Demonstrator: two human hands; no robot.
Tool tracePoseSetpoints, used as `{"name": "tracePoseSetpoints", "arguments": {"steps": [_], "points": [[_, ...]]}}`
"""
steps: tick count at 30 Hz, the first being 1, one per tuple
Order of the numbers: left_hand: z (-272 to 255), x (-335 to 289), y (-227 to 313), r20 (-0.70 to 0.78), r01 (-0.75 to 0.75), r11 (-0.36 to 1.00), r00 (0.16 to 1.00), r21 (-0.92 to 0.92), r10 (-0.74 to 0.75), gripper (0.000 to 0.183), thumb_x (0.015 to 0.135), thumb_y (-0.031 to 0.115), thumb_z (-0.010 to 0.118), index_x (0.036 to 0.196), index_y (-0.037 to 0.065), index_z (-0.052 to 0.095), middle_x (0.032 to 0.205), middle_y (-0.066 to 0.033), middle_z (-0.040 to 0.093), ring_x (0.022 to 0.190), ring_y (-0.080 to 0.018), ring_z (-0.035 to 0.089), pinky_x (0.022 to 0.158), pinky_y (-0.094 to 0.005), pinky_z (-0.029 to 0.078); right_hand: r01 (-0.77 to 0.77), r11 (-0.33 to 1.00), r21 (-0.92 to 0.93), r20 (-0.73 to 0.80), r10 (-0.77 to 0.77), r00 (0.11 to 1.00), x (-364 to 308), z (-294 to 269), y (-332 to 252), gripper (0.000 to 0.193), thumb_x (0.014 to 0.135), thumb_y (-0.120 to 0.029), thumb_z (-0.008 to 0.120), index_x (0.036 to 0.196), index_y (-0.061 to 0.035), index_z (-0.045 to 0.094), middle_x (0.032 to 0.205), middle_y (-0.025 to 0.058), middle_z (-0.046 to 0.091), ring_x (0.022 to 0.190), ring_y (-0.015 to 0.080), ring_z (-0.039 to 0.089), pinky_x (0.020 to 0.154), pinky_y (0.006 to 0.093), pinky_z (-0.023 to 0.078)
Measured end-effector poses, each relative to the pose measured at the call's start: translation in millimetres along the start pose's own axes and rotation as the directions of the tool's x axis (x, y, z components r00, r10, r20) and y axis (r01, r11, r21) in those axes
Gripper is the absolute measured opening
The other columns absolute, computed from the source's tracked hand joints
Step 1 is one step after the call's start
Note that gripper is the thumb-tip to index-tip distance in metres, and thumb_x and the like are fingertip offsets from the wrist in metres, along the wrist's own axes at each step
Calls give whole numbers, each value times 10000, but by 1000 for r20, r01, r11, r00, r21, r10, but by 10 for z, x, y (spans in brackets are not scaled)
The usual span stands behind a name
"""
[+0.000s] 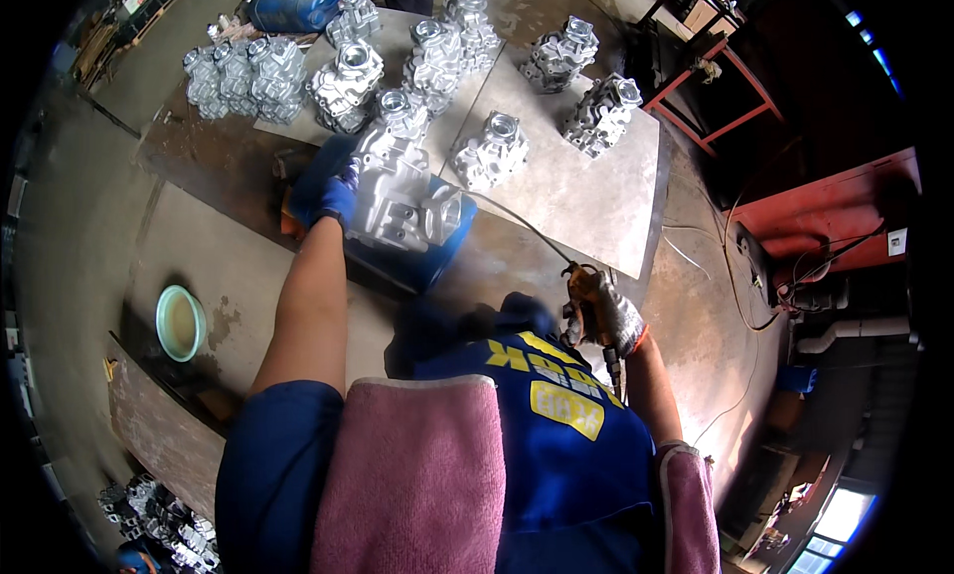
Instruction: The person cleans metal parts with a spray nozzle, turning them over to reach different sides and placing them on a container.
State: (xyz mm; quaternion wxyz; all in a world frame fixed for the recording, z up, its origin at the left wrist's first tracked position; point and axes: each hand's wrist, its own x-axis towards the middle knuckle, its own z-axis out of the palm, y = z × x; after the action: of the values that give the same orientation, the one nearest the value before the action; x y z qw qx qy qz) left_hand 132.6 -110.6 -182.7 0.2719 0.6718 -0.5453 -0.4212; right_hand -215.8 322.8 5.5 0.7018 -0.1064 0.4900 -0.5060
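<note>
My left hand (339, 195), in a blue glove, is closed on the left side of a large silver metal casting (396, 191). The casting lies tilted over a blue plastic drum (449, 254), with a round opening at its right end. In a grey glove with an orange cuff, my right hand (618, 319) grips an air blow gun (581, 284). The gun's long thin nozzle reaches up and left to the casting's right side. Fingers of the left hand are partly hidden behind the casting.
Several similar castings (494, 149) stand on the grey metal sheets (606, 206) ahead. A mint-green basin (181, 323) of murky liquid is at the left. A red metal frame (715, 97) and a hose (752, 328) are on the right. Another blue drum (298, 7) lies at the back.
</note>
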Motion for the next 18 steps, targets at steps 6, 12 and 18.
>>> {"name": "tracePoseSetpoints", "arguments": {"steps": [6,12,18], "points": [[-132,-208,149,-52,-75,981,995,180,86,446,932,393,544,1058,-13,679,965,-136,694,927,-273,649,799,-358,512,-8,983,-182,-173,-24,985,-27,352,-103,159,956,-226,536,971,-67,529,743,52,551,610,172,575,505,303,495],[-262,-339,296,-70,-110,956,988,272,134,482,929,444,526,1052,8,690,981,-148,697,955,-297,649,814,-370,507,-110,977,-181,-166,80,983,-16,547,-229,279,964,-356,530,970,-76,527,706,50,535,593,173,563,480,319,476],[-332,-464,471,-49,-133,934,986,332,158,518,926,494,508,1047,29,701,997,-159,699,982,-320,650,829,-383,502,-72,997,11,-63,73,995,135,173,-50,532,912,-551,552,1088,-49,561,771,82,585,652,205,594,543,358,507]]}}
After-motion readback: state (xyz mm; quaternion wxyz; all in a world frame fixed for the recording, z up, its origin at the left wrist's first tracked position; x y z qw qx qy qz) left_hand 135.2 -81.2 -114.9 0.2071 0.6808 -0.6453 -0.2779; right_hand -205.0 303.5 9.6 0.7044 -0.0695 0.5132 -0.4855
